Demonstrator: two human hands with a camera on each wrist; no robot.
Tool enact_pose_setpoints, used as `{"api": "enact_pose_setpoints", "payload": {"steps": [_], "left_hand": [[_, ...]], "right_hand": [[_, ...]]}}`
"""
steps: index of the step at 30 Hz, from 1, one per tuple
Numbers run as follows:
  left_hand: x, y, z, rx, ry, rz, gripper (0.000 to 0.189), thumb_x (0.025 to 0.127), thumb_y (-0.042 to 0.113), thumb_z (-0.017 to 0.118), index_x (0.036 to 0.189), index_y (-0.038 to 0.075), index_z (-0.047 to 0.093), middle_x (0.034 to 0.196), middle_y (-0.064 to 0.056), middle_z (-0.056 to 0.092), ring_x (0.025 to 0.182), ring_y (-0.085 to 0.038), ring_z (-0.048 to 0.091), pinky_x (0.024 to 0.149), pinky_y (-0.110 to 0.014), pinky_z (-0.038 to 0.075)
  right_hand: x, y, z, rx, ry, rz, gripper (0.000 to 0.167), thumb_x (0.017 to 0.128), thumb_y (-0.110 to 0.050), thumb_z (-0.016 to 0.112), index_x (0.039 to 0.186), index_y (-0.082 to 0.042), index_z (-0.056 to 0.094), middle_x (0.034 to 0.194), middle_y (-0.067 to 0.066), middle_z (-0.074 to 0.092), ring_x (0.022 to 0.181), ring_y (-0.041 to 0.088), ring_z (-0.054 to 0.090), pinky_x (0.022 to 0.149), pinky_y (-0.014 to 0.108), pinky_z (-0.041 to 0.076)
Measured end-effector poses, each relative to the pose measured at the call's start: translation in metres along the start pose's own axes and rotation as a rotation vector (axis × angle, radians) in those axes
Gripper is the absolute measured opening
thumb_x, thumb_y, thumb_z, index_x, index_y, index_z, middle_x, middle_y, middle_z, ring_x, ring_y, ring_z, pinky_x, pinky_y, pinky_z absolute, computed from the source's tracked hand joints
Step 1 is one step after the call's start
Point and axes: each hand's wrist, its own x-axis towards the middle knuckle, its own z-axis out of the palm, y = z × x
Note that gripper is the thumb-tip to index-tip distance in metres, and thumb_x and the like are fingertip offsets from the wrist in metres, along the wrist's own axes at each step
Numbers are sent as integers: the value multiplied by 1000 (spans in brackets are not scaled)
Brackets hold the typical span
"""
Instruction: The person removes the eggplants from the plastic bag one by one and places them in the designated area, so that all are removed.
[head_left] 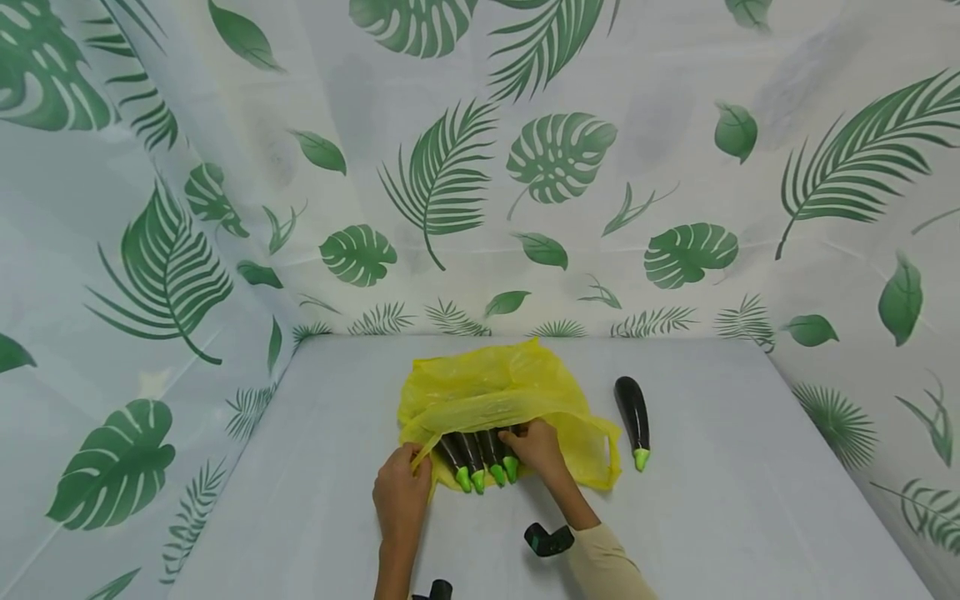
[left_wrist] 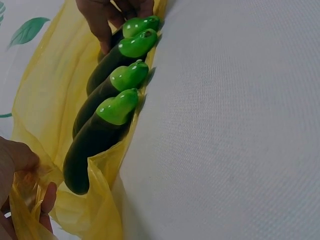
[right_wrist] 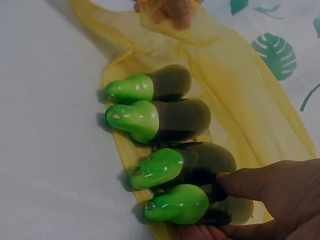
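A yellow plastic bag (head_left: 480, 375) lies on the table with its mouth facing me. Several dark eggplants (head_left: 471, 457) with green stem ends sit side by side in the mouth, stems pointing out toward me. My left hand (head_left: 403, 492) pinches the bag's left edge and holds it up; the gathered plastic (left_wrist: 30, 200) shows between its fingers in the left wrist view. My right hand (head_left: 536, 446) grips the rightmost eggplant in the bag (right_wrist: 185, 205), thumb on one side and fingers on the other. The far ends of the eggplants are covered by the bag.
Another eggplant (head_left: 634, 421) lies alone on the white table (head_left: 720, 500), right of the bag. Leaf-printed cloth walls (head_left: 555, 275) rise at the back and both sides. A black wrist device (head_left: 549, 540) is by my right forearm.
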Motion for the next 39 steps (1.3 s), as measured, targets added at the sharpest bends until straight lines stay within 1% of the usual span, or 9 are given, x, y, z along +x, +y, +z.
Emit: {"api": "enact_pose_setpoints", "payload": {"steps": [5, 13, 18, 20, 22, 27, 29, 35, 39], "left_hand": [[1, 0, 0, -5, 4, 5, 9, 81, 8, 70, 90, 7, 72, 79, -4, 70, 67, -18, 65, 56, -33, 50], [0, -1, -1, 3, 16, 7, 6, 81, 9, 70, 87, 7, 71, 77, -4, 69, 66, -18, 64, 56, -34, 50], [-2, -1, -3, 10, 4, -12, 6, 82, 10, 70, 87, 8, 71, 78, -3, 69, 67, -19, 65, 57, -34, 50], [-2, -1, -3, 13, 1, -13, 6, 82, 10, 70, 87, 8, 71, 79, -3, 70, 68, -19, 65, 58, -35, 51], [-2, 0, -4, 13, 3, -10, 6, 82, 10, 70, 88, 8, 71, 80, -3, 70, 69, -20, 66, 58, -35, 51], [0, 1, -4, 10, 12, 0, 7, 82, 9, 71, 88, 7, 72, 80, -4, 70, 69, -20, 66, 57, -35, 51], [0, 1, -4, 8, 12, -1, 7, 81, 9, 71, 88, 7, 72, 80, -4, 70, 68, -20, 66, 57, -34, 51], [0, 0, -2, 19, 4, -19, 7, 81, 9, 71, 87, 7, 72, 80, -3, 70, 68, -19, 66, 56, -34, 51], [0, -1, -1, 25, 15, -14, 7, 80, 9, 72, 87, 8, 72, 80, -4, 70, 69, -20, 66, 57, -35, 51]], "right_hand": [[0, 0, -3, -11, -24, 46, 37, 85, -19, 73, 61, -11, 46, 48, -6, 31, 41, 8, 30, 41, 22, 27], [-4, 0, -12, -4, -65, 112, 47, 85, -20, 73, 56, -14, 37, 49, -5, 29, 43, 10, 29, 43, 24, 28], [-10, -1, -19, -12, -75, 142, 26, 84, -20, 74, 76, 1, 62, 63, 5, 57, 53, 13, 49, 48, 27, 40], [-11, -1, -21, -13, -81, 150, 31, 83, -21, 74, 94, 7, 67, 76, 10, 66, 60, 14, 57, 52, 28, 47], [-12, -2, -24, 8, -94, 166, 36, 84, -21, 73, 101, 10, 67, 77, 11, 67, 60, 14, 59, 54, 28, 48], [-16, -7, -29, 84, -138, 202, 25, 86, -20, 71, 89, 4, 64, 56, -1, 49, 50, 11, 47, 50, 27, 43], [-19, -8, -31, 114, -155, 223, 23, 86, -19, 72, 83, 1, 61, 56, -2, 44, 50, 11, 44, 50, 27, 44], [-35, -10, -34, 148, -186, 278, 33, 84, -17, 75, 102, 7, 62, 82, 9, 63, 65, 14, 59, 60, 32, 55], [-45, -11, -36, 158, -225, 298, 46, 83, -19, 75, 115, 10, 58, 95, 14, 65, 73, 16, 63, 62, 33, 56]]}}
